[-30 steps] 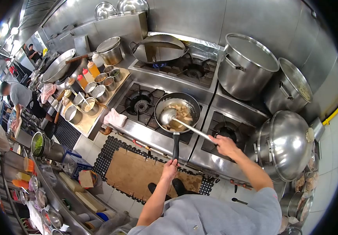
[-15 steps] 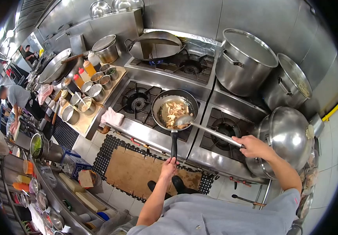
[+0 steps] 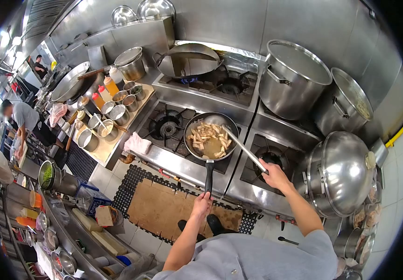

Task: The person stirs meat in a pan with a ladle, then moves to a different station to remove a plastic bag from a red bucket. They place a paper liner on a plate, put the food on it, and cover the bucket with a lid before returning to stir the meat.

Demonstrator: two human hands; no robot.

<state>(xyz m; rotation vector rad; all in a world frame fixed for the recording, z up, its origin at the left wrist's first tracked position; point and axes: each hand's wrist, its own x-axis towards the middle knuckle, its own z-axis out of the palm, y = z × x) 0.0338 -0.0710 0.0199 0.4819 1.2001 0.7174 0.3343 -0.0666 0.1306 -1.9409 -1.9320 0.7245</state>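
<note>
A black frying pan (image 3: 235, 122) sits on a burner of the stove in front of me. My left hand (image 3: 202, 205) is closed around the pan's black handle (image 3: 209, 175). Pale, browned pieces of food (image 3: 203, 134) lie in the pan with some liquid, mostly along its left and lower sides. In my right hand (image 3: 275, 176), fingers wrapped round its end, is a long-handled metal ladle (image 3: 244, 149). Its head rests in the far part of the pan, partly hard to make out.
A wok (image 3: 188, 70) stands on the back burner. Two tall stockpots (image 3: 291, 88) (image 3: 346, 100) and a domed lid (image 3: 350, 172) are at right. Seasoning tins (image 3: 118, 114) and sauce bottles line a board at left, beside a pink cloth (image 3: 137, 143). Another person (image 3: 26, 116) works far left.
The ladle's head has gone from the lower right of the pan to its far side, its handle now steeper. My right hand has moved left. The food has spread around the pan's sides.
</note>
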